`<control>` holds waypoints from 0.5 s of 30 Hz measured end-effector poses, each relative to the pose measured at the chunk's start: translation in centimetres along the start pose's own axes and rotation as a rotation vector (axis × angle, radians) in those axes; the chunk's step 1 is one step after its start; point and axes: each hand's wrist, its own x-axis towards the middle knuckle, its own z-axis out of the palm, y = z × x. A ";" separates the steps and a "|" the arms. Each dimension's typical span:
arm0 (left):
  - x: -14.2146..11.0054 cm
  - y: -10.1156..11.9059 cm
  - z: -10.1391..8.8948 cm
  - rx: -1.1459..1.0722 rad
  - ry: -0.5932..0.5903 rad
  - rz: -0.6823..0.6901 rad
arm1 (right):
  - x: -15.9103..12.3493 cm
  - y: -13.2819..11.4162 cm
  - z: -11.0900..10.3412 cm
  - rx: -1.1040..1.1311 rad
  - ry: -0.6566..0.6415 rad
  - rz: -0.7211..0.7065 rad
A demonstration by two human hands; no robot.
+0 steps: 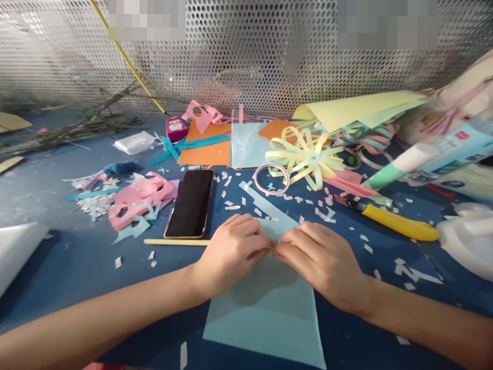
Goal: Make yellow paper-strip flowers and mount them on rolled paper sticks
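A pale, thin stick lies crosswise over a sheet of light blue paper. Both my hands are closed on it from above. My left hand has its fingers bent over the stick, whose free end juts out to the left. Close beside it, nearly touching, my right hand pinches with thumb and fingers. Only a short bit of the stick shows between the fingertips. The paper spreads below my hands toward the near table edge, and its far part is partly covered by my fingers.
A phone lies left of the paper's far end. Beyond my hands sit a roll of tape and a yellow paper-strip flower. At right are a yellow cutter and a glue stick. Pink paper scraps lie at left.
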 end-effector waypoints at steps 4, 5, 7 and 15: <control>0.0 0.0 0.0 -0.001 0.003 0.002 | -0.1 0.0 0.3 -0.018 0.008 -0.005; 0.0 0.0 0.0 0.000 0.003 0.002 | -0.2 0.0 0.3 -0.017 0.006 -0.003; 0.0 0.0 0.0 0.002 -0.001 0.001 | -0.2 0.0 0.5 -0.012 0.000 -0.003; -0.1 0.0 0.0 0.011 0.002 0.010 | -0.3 0.4 0.5 0.064 -0.006 0.012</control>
